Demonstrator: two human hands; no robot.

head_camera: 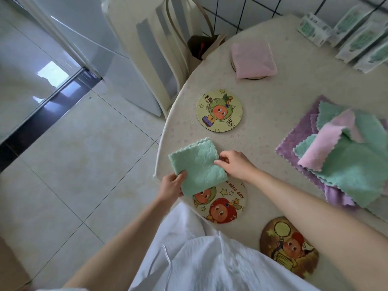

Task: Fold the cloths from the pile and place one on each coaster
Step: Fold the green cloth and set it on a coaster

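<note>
Left hand (171,186) and right hand (233,164) pinch the skewed, near-square green cloth (197,164), corner overlapping a coaster (222,204).

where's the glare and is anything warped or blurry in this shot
Head view: window glare on the glossy floor, upper left; wide-angle lens bows the table edge; green-printed packs at top right look soft; the folded green cloth is sharp.

so, down the left edge of the table (273,97), far to near: farthest coaster (255,77) has a folded cloth (253,59) on it; second coaster (219,110) sits nearer; held cloth (197,164) lies right at the edge, overlapping the third coaster (222,203); nearest coaster (288,246) by the near edge; cloth pile (344,160) toward the right edge; boxes (352,36) along the far edge
</note>
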